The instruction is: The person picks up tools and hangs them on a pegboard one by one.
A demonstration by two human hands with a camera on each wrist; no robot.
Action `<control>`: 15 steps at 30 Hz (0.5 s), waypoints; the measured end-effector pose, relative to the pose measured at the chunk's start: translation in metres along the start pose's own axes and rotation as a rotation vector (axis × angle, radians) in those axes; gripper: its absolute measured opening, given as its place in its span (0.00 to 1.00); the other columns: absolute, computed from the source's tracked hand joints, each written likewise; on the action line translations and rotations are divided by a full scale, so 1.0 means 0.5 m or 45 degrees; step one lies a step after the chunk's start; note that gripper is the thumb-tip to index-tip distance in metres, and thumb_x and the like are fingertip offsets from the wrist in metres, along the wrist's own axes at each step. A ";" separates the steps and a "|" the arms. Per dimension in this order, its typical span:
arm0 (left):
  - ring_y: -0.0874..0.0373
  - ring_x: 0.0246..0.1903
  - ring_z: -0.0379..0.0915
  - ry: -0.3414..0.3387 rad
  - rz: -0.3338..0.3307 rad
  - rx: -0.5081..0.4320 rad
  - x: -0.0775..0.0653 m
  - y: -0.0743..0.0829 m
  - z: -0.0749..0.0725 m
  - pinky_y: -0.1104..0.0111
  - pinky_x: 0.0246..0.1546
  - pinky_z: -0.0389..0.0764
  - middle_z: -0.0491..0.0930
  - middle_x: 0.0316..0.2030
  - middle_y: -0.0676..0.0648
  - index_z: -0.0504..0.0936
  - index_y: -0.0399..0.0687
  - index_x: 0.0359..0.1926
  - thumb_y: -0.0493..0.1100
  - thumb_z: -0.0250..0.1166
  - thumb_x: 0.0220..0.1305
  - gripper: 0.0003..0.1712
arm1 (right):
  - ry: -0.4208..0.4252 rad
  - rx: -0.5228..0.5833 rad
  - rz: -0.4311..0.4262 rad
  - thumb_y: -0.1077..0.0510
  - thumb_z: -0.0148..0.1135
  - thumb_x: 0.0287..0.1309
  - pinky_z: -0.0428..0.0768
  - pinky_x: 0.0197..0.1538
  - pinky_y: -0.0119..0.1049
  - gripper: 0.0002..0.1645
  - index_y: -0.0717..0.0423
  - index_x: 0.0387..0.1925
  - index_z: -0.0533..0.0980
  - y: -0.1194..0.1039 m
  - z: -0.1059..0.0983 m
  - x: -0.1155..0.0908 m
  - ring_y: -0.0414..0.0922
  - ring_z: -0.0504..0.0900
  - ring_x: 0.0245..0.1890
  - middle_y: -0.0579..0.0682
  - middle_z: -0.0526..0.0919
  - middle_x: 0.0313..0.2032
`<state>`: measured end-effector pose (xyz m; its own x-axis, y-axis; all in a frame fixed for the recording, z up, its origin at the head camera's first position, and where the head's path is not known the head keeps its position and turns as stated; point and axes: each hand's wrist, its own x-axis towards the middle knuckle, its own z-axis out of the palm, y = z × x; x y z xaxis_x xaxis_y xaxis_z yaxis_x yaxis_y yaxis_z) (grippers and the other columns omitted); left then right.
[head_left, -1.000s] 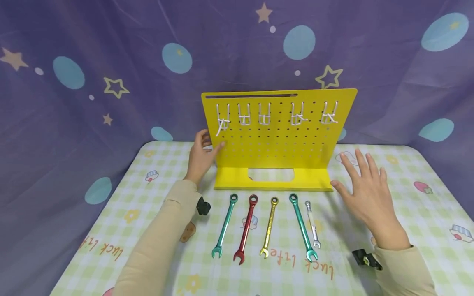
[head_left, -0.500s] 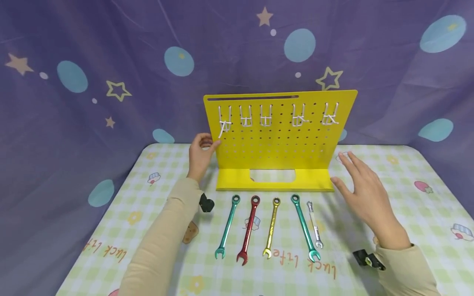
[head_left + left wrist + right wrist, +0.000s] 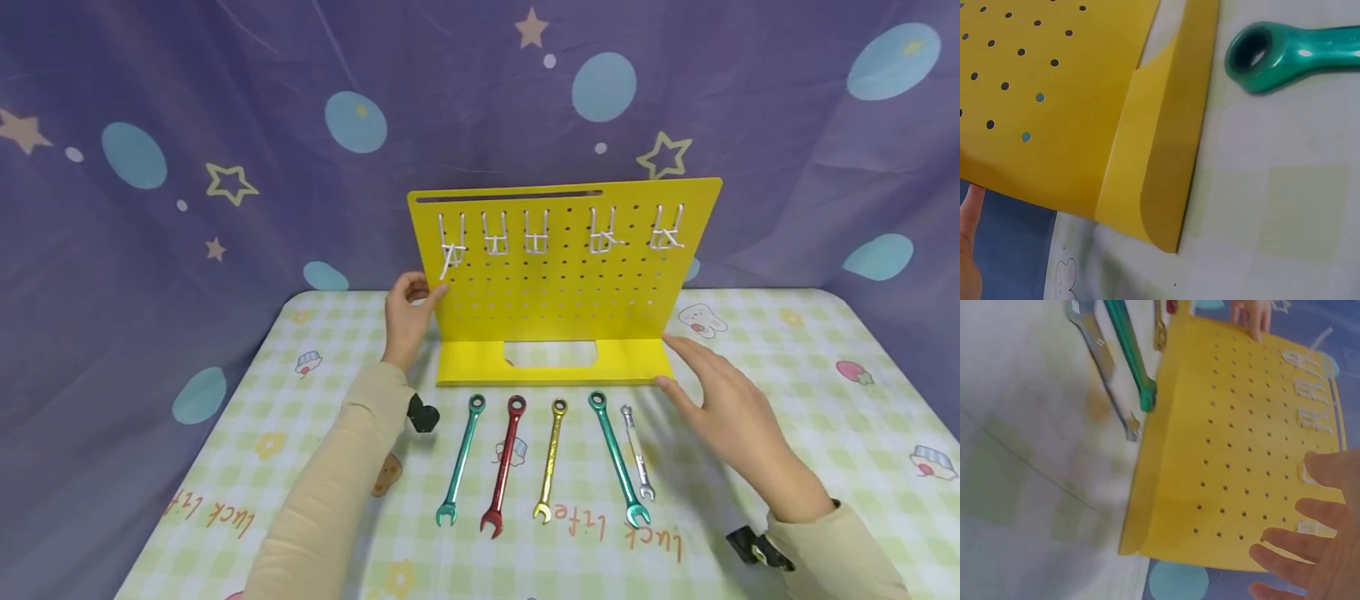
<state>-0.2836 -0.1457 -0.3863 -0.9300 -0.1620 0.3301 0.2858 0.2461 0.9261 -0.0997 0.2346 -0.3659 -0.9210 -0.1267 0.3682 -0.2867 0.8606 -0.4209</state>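
A yellow pegboard stand [image 3: 555, 312] stands upright toward the back of the table. My left hand [image 3: 407, 325] grips its left edge, thumb on the front face and fingers partly hidden behind. Beside the right corner of the base is my right hand [image 3: 727, 408], fingers extended; whether the thumb touches the base I cannot tell. White wire hooks [image 3: 536, 243] hang in a row along the board's top. Before the stand lie a green wrench [image 3: 461, 458], a red wrench [image 3: 504, 467], a yellow wrench [image 3: 551, 462], a second green wrench [image 3: 617, 458] and a small silver wrench [image 3: 637, 454].
A checked tablecloth [image 3: 825, 417] covers the table. Behind the board hangs a purple curtain [image 3: 465, 75] with stars and blue ovals. One hook at the far left has a stem [image 3: 446, 265] that sticks out at a slant.
My right hand has drawn its spread fingers closer together and come down beside the base's right corner. The left hand stays at the board's left edge. The wrenches lie as before.
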 end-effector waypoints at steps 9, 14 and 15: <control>0.52 0.41 0.73 -0.036 -0.020 0.085 0.000 -0.011 -0.002 0.63 0.46 0.76 0.77 0.41 0.43 0.77 0.38 0.47 0.43 0.70 0.63 0.17 | -0.069 -0.018 0.080 0.55 0.67 0.63 0.77 0.41 0.61 0.28 0.56 0.63 0.73 -0.012 0.019 -0.024 0.58 0.80 0.47 0.58 0.80 0.53; 0.54 0.39 0.73 -0.026 -0.009 0.050 0.004 -0.010 -0.001 0.65 0.45 0.76 0.76 0.39 0.45 0.77 0.37 0.45 0.41 0.71 0.62 0.16 | -0.141 0.005 0.080 0.56 0.70 0.60 0.79 0.34 0.53 0.26 0.55 0.59 0.75 -0.011 0.024 -0.034 0.54 0.82 0.44 0.54 0.82 0.49; 0.55 0.38 0.73 -0.020 -0.008 0.046 0.004 -0.010 0.000 0.65 0.45 0.76 0.76 0.38 0.45 0.77 0.37 0.44 0.41 0.71 0.62 0.16 | -0.149 0.014 0.077 0.56 0.70 0.60 0.79 0.34 0.52 0.26 0.55 0.59 0.75 -0.010 0.025 -0.035 0.53 0.82 0.44 0.53 0.83 0.48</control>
<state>-0.2870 -0.1474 -0.3903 -0.9353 -0.1490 0.3210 0.2716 0.2795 0.9209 -0.0853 0.2266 -0.3807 -0.9609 -0.1320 0.2433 -0.2322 0.8631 -0.4484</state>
